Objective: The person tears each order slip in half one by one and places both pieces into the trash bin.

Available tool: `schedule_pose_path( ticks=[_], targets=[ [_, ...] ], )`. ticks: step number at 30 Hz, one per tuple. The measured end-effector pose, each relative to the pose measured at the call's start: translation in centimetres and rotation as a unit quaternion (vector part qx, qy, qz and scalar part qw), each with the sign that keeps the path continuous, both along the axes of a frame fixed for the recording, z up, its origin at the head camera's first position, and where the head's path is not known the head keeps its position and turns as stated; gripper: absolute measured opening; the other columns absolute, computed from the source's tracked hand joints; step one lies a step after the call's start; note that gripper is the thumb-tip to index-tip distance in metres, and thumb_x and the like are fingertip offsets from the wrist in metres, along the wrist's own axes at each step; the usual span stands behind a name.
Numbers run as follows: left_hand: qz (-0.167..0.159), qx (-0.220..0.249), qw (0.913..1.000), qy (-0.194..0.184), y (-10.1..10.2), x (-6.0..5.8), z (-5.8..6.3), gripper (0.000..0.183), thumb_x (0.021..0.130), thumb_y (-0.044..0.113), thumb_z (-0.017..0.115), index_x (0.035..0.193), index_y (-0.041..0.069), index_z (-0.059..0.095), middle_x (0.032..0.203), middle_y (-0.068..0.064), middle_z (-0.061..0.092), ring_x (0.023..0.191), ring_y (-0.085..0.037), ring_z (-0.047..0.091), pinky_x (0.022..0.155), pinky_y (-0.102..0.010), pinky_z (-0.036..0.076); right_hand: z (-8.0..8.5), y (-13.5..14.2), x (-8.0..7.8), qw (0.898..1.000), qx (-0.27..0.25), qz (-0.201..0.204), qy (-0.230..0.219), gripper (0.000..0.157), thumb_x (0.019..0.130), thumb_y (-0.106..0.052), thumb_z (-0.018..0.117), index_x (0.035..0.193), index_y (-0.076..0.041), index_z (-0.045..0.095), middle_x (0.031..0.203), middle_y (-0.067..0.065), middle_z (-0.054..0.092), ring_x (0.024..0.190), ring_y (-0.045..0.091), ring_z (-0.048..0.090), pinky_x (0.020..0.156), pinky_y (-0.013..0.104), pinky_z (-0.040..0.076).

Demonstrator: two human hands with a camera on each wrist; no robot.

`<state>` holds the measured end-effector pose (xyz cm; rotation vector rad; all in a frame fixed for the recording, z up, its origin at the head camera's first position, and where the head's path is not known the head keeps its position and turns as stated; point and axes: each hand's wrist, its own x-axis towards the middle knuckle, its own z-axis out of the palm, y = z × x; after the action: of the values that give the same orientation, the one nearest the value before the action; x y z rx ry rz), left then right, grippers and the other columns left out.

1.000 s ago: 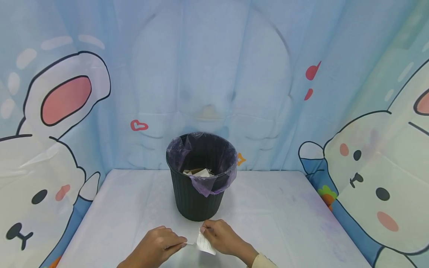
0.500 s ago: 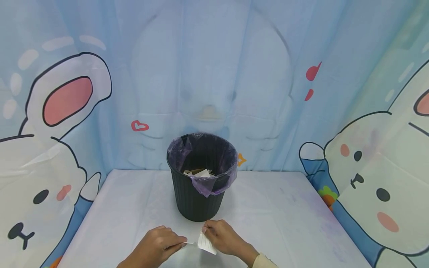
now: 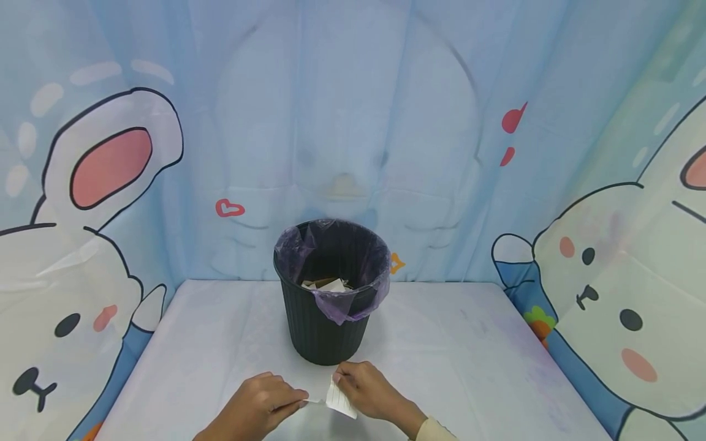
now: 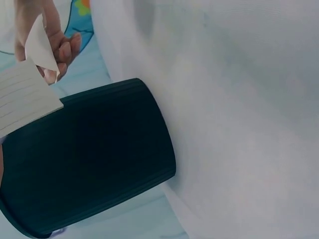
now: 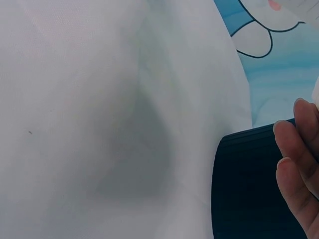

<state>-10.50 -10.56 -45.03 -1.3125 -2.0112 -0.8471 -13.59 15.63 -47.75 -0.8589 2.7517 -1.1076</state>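
Note:
My left hand (image 3: 259,401) pinches a piece of paper (image 3: 314,401), seen almost edge-on in the head view. The left wrist view shows this piece as lined (image 4: 27,97). Facing it, my right hand (image 3: 372,392) pinches another lined paper piece (image 3: 340,401) between thumb and fingers; its plain side (image 4: 41,47) appears in the left wrist view. The inner edges lie very close, and I cannot tell whether they still join. Both hands are over the table in front of a black trash bin (image 3: 325,331). The right wrist view has only curled fingers (image 5: 294,149) at its right edge.
A purple bag (image 3: 344,303) lines the bin and folds over its rim. Inside lie several paper scraps (image 3: 333,285). White cloth covers the table (image 3: 458,367), and a blue curtain with cartoon rabbits (image 3: 342,122) hangs behind and at both sides.
Almost nothing differs. Both hands keep their grip on the paper, and the right hand's piece has shifted very slightly to the right.

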Motion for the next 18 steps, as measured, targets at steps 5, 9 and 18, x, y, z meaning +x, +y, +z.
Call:
schedule_pose_path(
  ticks=[5, 9, 18],
  targets=[
    [-0.004, -0.001, 1.0, 0.007, 0.11, 0.02, -0.14, 0.014, 0.078, 0.012, 0.084, 0.091, 0.016, 0.08, 0.076, 0.013, 0.074, 0.061, 0.007, 0.055, 0.064, -0.004, 0.042, -0.25, 0.26, -0.05, 1.0, -0.005, 0.0, 0.011, 0.019, 0.102, -0.015, 0.057, 0.092, -0.006, 0.071, 0.081, -0.001, 0.071, 0.066, -0.005, 0.05, 0.057, 0.016, 0.044],
    [-0.001, 0.0, 0.9999, 0.012, 0.15, 0.03, -0.11, 0.014, 0.078, 0.013, 0.084, 0.091, 0.016, 0.08, 0.076, 0.013, 0.074, 0.062, 0.007, 0.055, 0.064, -0.004, 0.042, -0.34, 0.38, -0.05, 1.0, -0.004, -0.007, 0.003, 0.02, 0.102, -0.015, 0.056, 0.093, -0.007, 0.071, 0.079, -0.005, 0.069, 0.065, -0.005, 0.049, 0.056, 0.016, 0.044],
    [0.005, -0.002, 0.9999, 0.013, 0.12, 0.02, 0.05, 0.019, 0.074, 0.01, 0.085, 0.092, 0.016, 0.08, 0.078, 0.012, 0.074, 0.062, 0.006, 0.055, 0.064, -0.006, 0.043, -0.25, 0.3, -0.09, 1.0, -0.007, -0.015, -0.007, 0.02, 0.102, -0.016, 0.057, 0.094, -0.006, 0.072, 0.082, -0.001, 0.071, 0.067, -0.004, 0.051, 0.058, 0.017, 0.045]
  ],
)
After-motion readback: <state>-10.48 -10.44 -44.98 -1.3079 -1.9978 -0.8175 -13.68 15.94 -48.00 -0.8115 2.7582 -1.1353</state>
